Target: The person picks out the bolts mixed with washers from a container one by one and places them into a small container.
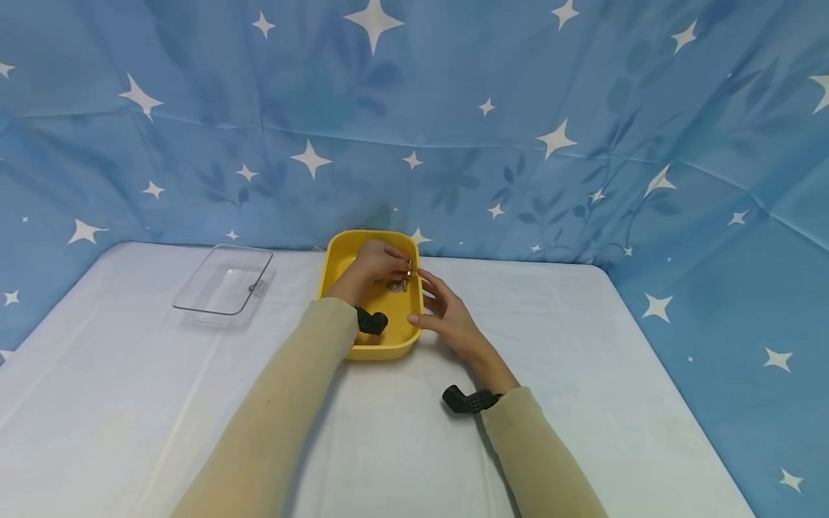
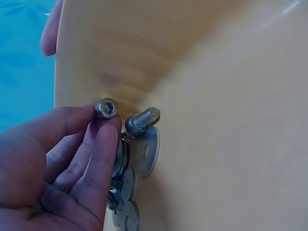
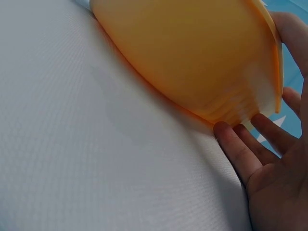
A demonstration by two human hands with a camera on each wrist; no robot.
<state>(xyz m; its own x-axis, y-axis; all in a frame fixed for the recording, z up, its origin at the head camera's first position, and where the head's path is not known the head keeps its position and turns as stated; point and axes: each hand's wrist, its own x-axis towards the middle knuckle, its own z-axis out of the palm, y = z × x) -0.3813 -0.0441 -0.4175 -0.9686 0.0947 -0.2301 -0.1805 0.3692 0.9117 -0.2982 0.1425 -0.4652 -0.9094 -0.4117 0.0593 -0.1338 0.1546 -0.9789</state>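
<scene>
Left hand reached into yellow tray at table's far edge, fingertips pinching socket-head bolt above washer pile. Right hand, fingers spread, pressed tray's right wall, likely steadying it. Clear lid lay near far-left corner.

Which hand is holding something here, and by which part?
The left hand pinches a small silver socket-head bolt just below its head, inside the yellow plastic tray. The right hand rests open against the tray's outer side.
</scene>
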